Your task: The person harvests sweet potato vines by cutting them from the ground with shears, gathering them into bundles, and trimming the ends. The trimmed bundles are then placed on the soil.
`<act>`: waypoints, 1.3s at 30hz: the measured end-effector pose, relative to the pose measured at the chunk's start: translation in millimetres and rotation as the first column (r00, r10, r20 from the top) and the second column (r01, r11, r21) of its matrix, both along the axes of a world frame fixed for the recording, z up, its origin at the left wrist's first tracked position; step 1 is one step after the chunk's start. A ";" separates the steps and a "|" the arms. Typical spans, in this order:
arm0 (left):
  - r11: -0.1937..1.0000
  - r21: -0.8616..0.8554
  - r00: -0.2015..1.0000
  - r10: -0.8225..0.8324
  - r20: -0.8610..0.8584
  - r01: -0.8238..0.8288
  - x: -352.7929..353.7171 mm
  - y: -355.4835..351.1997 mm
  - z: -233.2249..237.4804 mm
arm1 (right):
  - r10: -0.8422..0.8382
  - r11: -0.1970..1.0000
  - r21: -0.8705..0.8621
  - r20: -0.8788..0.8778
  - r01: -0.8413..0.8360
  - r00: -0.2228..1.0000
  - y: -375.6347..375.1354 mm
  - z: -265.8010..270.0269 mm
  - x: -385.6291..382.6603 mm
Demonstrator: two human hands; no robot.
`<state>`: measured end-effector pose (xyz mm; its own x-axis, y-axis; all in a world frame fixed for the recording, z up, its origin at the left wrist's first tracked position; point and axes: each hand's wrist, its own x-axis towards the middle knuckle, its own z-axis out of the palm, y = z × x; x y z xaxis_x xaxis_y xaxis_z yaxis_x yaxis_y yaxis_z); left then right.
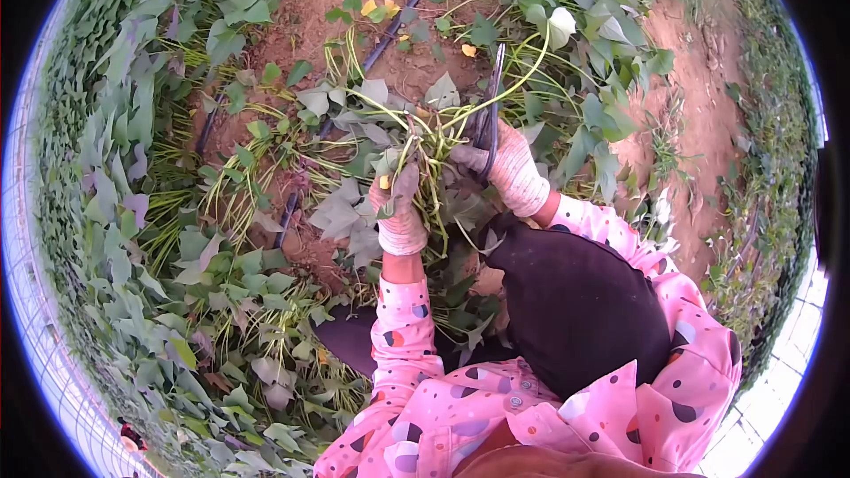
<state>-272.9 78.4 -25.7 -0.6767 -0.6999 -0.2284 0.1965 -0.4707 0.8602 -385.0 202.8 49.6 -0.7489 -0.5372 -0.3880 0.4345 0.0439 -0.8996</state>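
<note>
My left hand (399, 206), in a pale glove with a dirty grey finger area, is closed round a bunch of leafy green vines (425, 146) at the centre. On the right of the bunch, my right hand (506, 159), gloved the same way, is closed on the dark handles of scissors (491, 106), whose blades point up and away from me. The thumb side of my right hand is close to the stems. Leaves partly cover the fingers of my left hand.
Dense leafy plants (115, 168) fill the left side, with more at the upper right. A thin black hose (390, 35) runs across reddish soil (301, 9). My dark-clothed knee (575, 301) is beneath my right arm. Bare soil (699, 124) forms a strip on the right.
</note>
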 end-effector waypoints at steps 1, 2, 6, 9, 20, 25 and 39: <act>0.995 0.097 0.999 0.008 -0.041 -0.004 0.2 1.4 -0.9 | 0.000 1.000 0.001 0.001 0.000 1.000 1.6 -3.1 -0.1; 0.995 0.097 0.999 0.009 -0.039 -0.005 0.5 0.6 -4.6 | -0.013 0.999 0.030 -0.009 0.014 1.000 3.7 -9.3 -0.2; 0.997 0.014 0.993 -0.074 -0.090 0.075 -2.1 -4.7 -12.6 | -0.048 0.997 0.052 -0.012 0.049 0.999 7.6 -19.1 0.0; 0.997 0.029 0.997 -0.069 0.020 0.069 -9.3 0.2 17.5 | -0.109 0.994 -0.005 0.035 0.110 0.993 7.5 -18.2 1.2; 0.948 0.287 0.986 -0.100 -0.135 0.136 -3.9 -5.0 26.0 | -0.109 0.994 0.018 -0.001 0.109 0.994 13.5 -28.8 -2.4; 0.902 0.389 0.969 -0.106 -0.221 0.187 -2.5 -8.1 29.2 | -0.119 0.993 0.020 -0.033 0.119 0.992 13.4 -34.0 -2.5; 0.903 -0.396 0.965 -0.068 0.253 0.167 -9.9 -2.9 25.9 | -0.127 0.992 0.003 0.031 0.127 0.991 13.7 -33.7 -0.9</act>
<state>-282.9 75.4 0.2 -0.7241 -0.6830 -0.0957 -0.0624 -0.0734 0.9954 -385.9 216.5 15.9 -0.7984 -0.4380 -0.4133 0.4649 -0.0121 -0.8853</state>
